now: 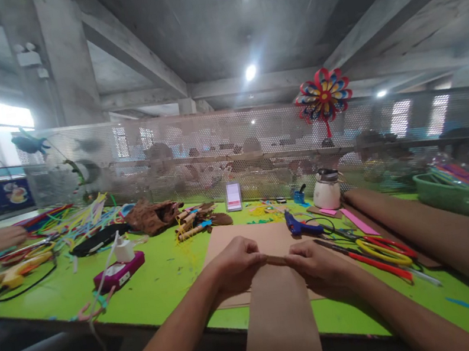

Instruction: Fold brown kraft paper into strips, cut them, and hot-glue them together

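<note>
A long strip of brown paper [280, 317] runs from between my hands down over the table's front edge. Its far end is folded over into a narrow edge. My left hand [241, 264] pinches the left corner of that fold, thumb and fingers closed. At the right corner, my right hand [314, 261] pinches the same fold. Beneath both hands lies a flat brown sheet [227, 239] on the green table. A blue glue gun [299, 224] rests just beyond my right hand, with yellow-handled scissors [382, 249] and a red-handled tool [384, 264] to its right.
A large brown paper roll [433, 232] and a green basket [458, 198] lie right. A jar [327, 190] and a phone [233, 196] stand at the back. Left are a purple power strip [120, 271], a yellow glue gun [23, 270] and another person's hand [6, 237].
</note>
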`<state>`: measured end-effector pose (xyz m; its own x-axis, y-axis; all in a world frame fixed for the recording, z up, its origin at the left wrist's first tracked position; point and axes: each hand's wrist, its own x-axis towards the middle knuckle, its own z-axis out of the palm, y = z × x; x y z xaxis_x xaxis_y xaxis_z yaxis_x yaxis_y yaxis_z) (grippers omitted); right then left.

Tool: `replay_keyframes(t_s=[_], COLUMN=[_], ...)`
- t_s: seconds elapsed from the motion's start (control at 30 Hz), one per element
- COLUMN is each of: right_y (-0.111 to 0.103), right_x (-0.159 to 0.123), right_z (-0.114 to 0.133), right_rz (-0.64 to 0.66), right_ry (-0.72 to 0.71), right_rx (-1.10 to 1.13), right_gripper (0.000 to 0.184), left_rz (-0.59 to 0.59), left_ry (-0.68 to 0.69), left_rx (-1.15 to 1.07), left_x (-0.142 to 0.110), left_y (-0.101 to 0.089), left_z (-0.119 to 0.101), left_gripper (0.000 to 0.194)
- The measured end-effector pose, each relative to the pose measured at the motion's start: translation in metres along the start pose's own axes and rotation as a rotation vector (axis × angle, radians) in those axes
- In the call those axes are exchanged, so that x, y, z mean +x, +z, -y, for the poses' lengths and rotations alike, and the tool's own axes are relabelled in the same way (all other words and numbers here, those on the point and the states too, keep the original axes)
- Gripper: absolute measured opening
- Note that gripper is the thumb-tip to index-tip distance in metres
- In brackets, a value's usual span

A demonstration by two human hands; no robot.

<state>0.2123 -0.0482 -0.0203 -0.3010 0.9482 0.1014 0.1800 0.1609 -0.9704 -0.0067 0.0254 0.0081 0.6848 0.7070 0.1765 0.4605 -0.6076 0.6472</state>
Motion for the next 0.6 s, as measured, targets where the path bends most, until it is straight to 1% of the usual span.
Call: replay_keyframes(t_s=[0.1, 0.23, 0.3, 0.37, 0.4, 0.47, 0.53, 0.6], right_y=[0.000, 0.000, 0.001, 0.001, 0.001, 0.000, -0.002, -0.003], right_x=[-0.001, -0.001, 0.000, 0.001, 0.002, 0.004, 0.005, 0.005], right_z=[0.006, 0.006, 0.004, 0.001, -0.001, -0.002, -0.002, 0.000], right_rz=[-0.035, -0.021, 0.005, 0.010, 0.009, -0.002, -0.013, -0.019], right_ry=[-0.006, -0.033, -0.047, -0.062, -0.080, -0.137, -0.194, -0.236], right_rx=[-0.068, -0.110, -0.100, -0.119, -0.164, -0.332, -0.528, -0.639], right_gripper=[0.038, 0.039, 0.039, 0.038, 0.037, 0.035, 0.032, 0.029], left_rz=[-0.018, 0.045, 0.115, 0.180, 0.208, 0.246, 0.244, 0.215], left_ry=[-0.023, -0.057, -0.009, 0.055, 0.074, 0.080, 0.086, 0.103], left_rx=[-0.051, -0.156, -0.203, -0.231, -0.241, -0.243, -0.211, -0.178], left_x=[0.000, 0.002, 0.003, 0.004, 0.004, 0.006, 0.008, 0.008], left_y=[0.001, -0.003, -0.003, 0.001, 0.004, 0.011, 0.017, 0.020], left_z=[0.001, 0.000, -0.001, -0.003, -0.003, -0.001, 0.001, 0.002], left_gripper=[0.026, 0.021, 0.018, 0.020, 0.024, 0.031, 0.032, 0.030])
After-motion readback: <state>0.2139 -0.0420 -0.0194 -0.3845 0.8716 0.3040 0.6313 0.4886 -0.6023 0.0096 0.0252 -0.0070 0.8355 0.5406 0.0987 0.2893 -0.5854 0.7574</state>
